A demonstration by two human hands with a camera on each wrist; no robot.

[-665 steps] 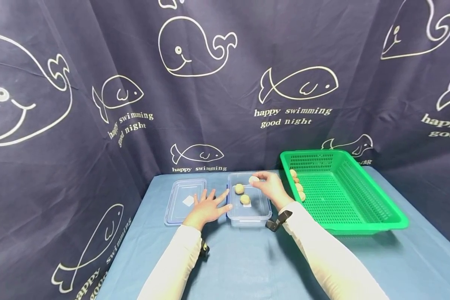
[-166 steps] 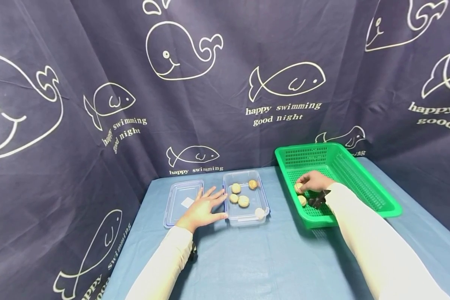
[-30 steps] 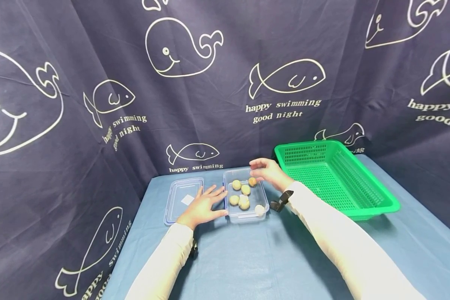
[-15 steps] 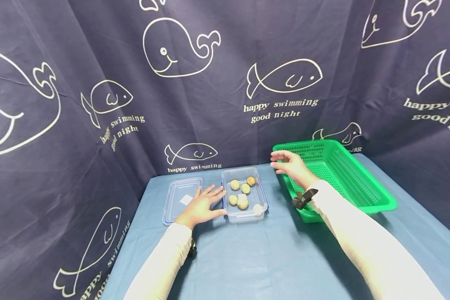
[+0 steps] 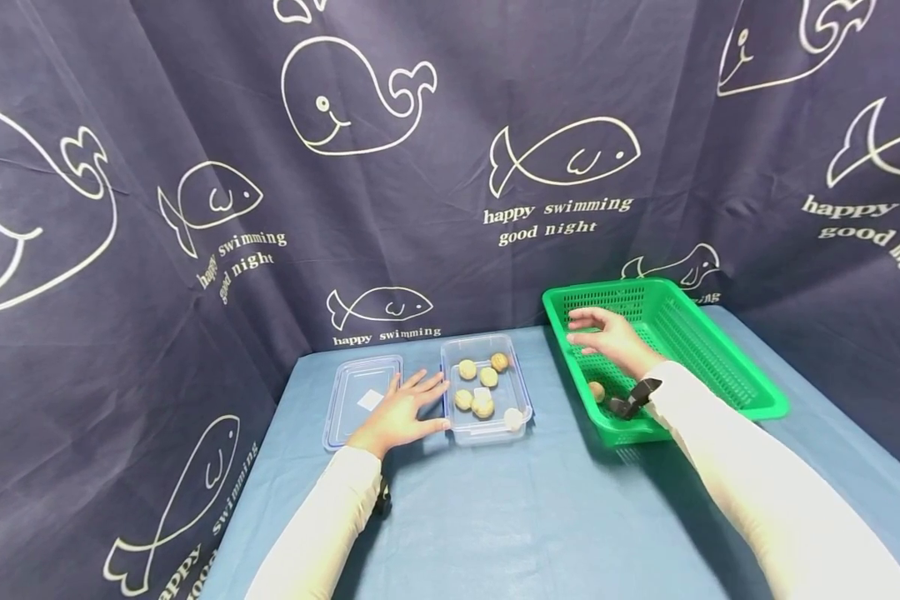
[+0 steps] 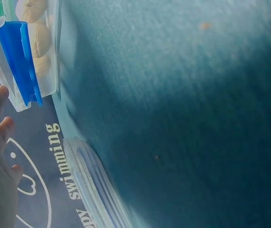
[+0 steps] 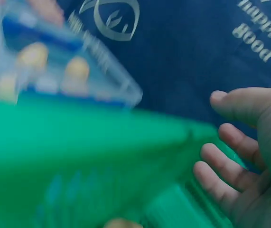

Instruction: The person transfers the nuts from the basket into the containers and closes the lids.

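Note:
A clear plastic box with blue latches stands uncovered and holds several round, walnut-like tan balls; one ball near its front right corner is whiter. My left hand lies with fingers spread at the box's left side; whether its fingertips touch the wall is unclear. In the left wrist view a blue latch hangs by those fingers. Over the left part of the green basket is my right hand, fingers apart and holding nothing. One tan ball lies below it in the basket.
The box's clear lid lies flat to the left, partly behind my left hand. Blue cloth covers the table. A dark curtain with whale and fish drawings closes off the back and sides.
Over the last second my right hand has moved from above the box rightward to over the basket. Earlier it put more balls into the box. My left hand stays at the box.

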